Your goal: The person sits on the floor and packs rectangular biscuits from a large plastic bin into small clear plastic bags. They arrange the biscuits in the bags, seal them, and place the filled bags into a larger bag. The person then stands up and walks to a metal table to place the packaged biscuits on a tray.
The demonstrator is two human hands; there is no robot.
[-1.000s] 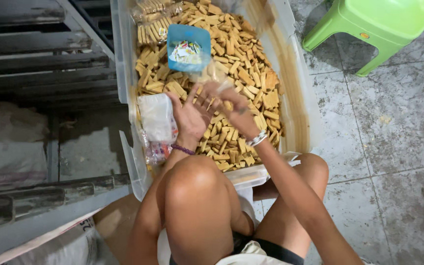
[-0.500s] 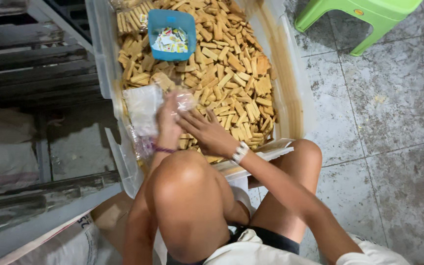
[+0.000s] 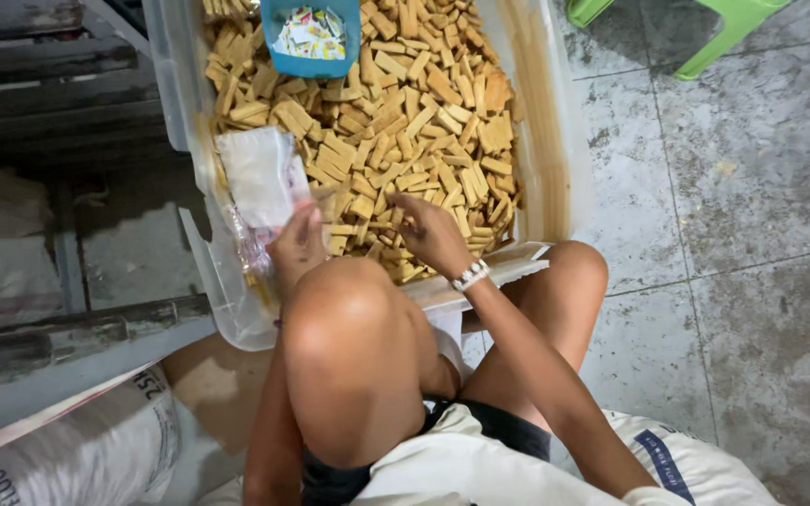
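Grey tiled floor [image 3: 752, 187], stained and worn; dark metal framing runs along the left side. A light green plastic stool [image 3: 705, 28] stands at the upper right, only its legs in view.

Large clear plastic bin [image 3: 555, 141] sits on the floor in front of the seated person, its near rim just beside the raised knees. It is filled almost wall to wall with tan rectangular biscuits [image 3: 405, 122], piled loose.

A white printed sack [image 3: 77, 450] lies at the lower left, beside the person's leg.

A blue plastic tub [image 3: 278, 56] rests on top of the biscuits at the far end of the bin, holding small pale wrapped pieces.

A small clear plastic bag [image 3: 255, 187] hangs over the bin's left wall. Left hand [image 3: 297, 245] is at its lower end, fingers closed on the bag's edge; what the bag contains is too blurred to tell.

Right hand [image 3: 433, 234], with a pale beaded bracelet [image 3: 471, 275] at the wrist, lies low on the biscuits near the bin's near rim. Fingers curl down into the pile, touching the pieces; whether they grip one I cannot tell.
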